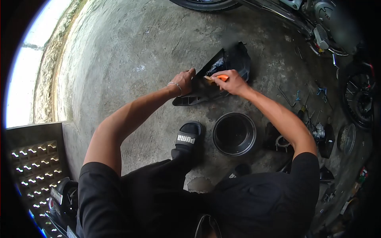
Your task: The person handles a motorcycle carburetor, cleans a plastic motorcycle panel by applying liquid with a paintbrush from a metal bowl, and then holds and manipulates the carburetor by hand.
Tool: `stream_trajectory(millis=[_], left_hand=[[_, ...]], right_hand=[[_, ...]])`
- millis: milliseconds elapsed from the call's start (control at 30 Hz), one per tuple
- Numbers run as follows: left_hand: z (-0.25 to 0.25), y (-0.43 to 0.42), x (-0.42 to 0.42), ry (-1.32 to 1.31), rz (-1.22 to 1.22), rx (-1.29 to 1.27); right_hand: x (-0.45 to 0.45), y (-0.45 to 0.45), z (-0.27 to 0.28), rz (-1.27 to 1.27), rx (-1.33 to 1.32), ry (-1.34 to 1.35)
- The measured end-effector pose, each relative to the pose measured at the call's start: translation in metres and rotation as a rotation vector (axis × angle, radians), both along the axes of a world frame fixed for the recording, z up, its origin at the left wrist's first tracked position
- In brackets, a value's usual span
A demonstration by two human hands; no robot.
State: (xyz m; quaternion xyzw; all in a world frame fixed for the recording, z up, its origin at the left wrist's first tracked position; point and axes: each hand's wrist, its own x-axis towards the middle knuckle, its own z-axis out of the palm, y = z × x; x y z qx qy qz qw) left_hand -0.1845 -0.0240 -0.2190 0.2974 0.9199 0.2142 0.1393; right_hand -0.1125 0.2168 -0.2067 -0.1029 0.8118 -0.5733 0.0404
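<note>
Head view: one black plastic panel, wet-looking inside, on the concrete floor. Right hand, closed round an orange-handled brush, bristles at the panel. Left hand, gripping the panel's near edge. Nearer the body, one round metal basin, beside a sandalled foot. Rightward, scattered tools.

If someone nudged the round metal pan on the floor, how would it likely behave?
The pan looks rigid, its rim holding an even circle, so it should slide without flexing. Sitting with its opening up on the concrete floor, it seems unlikely to roll. Any dark liquid inside might slosh; I can't tell whether it holds some.
</note>
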Motion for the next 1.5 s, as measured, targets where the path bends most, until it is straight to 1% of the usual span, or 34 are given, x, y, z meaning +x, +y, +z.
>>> stream_trajectory(millis=[33, 67, 133, 200, 233, 300, 333, 400, 467, 533, 567, 633, 700, 800, 867, 900, 967, 1033, 1067, 1133, 1200, 1233, 1300, 1367, 1500], left_hand=[[-0.005, -0.003, -0.003, 0.013, -0.009, 0.0], [-0.01, -0.003, -0.009, 0.032, -0.019, 0.004], [-0.017, -0.002, -0.016, 0.071, -0.043, 0.021], [-0.021, -0.003, -0.012, 0.053, -0.027, 0.023], [-0.02, -0.003, -0.014, 0.047, -0.022, 0.021], [-0.016, 0.0, -0.02, 0.036, -0.032, 0.01], [-0.013, 0.002, -0.021, 0.037, -0.053, 0.012], [-0.007, 0.003, -0.021, 0.007, -0.061, -0.018], [-0.003, 0.005, -0.016, -0.03, -0.05, -0.047], [0.0, 0.01, -0.014, -0.003, -0.057, -0.065], [0.002, 0.011, -0.015, 0.029, -0.053, -0.084], [0.006, 0.012, -0.017, 0.09, -0.036, -0.122], [0.007, 0.015, -0.013, 0.119, -0.015, -0.097], [0.013, 0.024, -0.018, 0.241, -0.011, -0.043], [0.015, 0.024, -0.018, 0.253, -0.033, -0.049], [0.017, 0.022, -0.021, 0.272, -0.056, -0.057], [0.019, 0.02, -0.022, 0.307, -0.093, -0.07], [0.02, 0.022, -0.018, 0.342, -0.119, -0.06], [0.021, 0.022, -0.016, 0.383, -0.142, -0.054], [0.025, 0.02, -0.014, 0.468, -0.187, -0.048], [0.028, 0.021, -0.015, 0.484, -0.18, -0.065], [0.029, 0.024, -0.015, 0.5, -0.176, -0.079], [0.031, 0.027, -0.014, 0.531, -0.167, -0.106], [0.032, 0.026, -0.013, 0.538, -0.164, -0.116], [0.03, 0.027, -0.005, 0.544, -0.181, -0.144]], right_hand=[[-0.012, 0.02, 0.001, -0.13, -0.027, -0.115], [-0.019, 0.039, 0.004, -0.193, 0.039, -0.084], [-0.028, 0.059, 0.004, -0.315, 0.21, 0.428], [-0.024, 0.059, 0.001, -0.419, 0.274, 0.428], [-0.02, 0.05, -0.007, -0.387, 0.236, 0.449], [0.003, 0.022, -0.016, -0.187, 0.226, 0.331], [0.016, 0.006, -0.012, -0.208, 0.231, 0.33], [0.031, -0.019, -0.004, 0.16, 0.019, 0.275], [0.026, -0.021, -0.002, 0.238, -0.03, 0.293], [0.006, 0.003, -0.008, 0.114, 0.073, 0.286], [-0.002, 0.018, -0.01, -0.004, 0.008, 0.172], [-0.017, 0.048, -0.012, -0.151, 0.133, 0.372], [-0.021, 0.074, -0.001, -0.349, 0.41, 0.368], [-0.02, 0.081, -0.012, -0.32, 0.484, 0.415], [0.002, 0.052, -0.01, -0.166, 0.445, 0.344], [0.013, 0.041, -0.006, -0.174, 0.444, 0.341], [0.026, 0.028, 0.005, 0.025, 0.204, 0.345], [0.025, 0.034, 0.016, 0.11, 0.102, 0.078], [0.018, 0.043, 0.014, 0.111, 0.104, 0.072], [0.0, 0.069, 0.007, -0.068, 0.238, 0.184], [-0.008, 0.084, 0.014, -0.124, 0.291, 0.3], [-0.007, 0.086, 0.013, -0.119, 0.291, 0.298], [0.0, 0.086, 0.009, -0.223, 0.499, 0.319], [0.014, 0.067, 0.003, -0.183, 0.475, 0.298], [0.049, -0.008, 0.003, -0.014, 0.168, 0.324]])
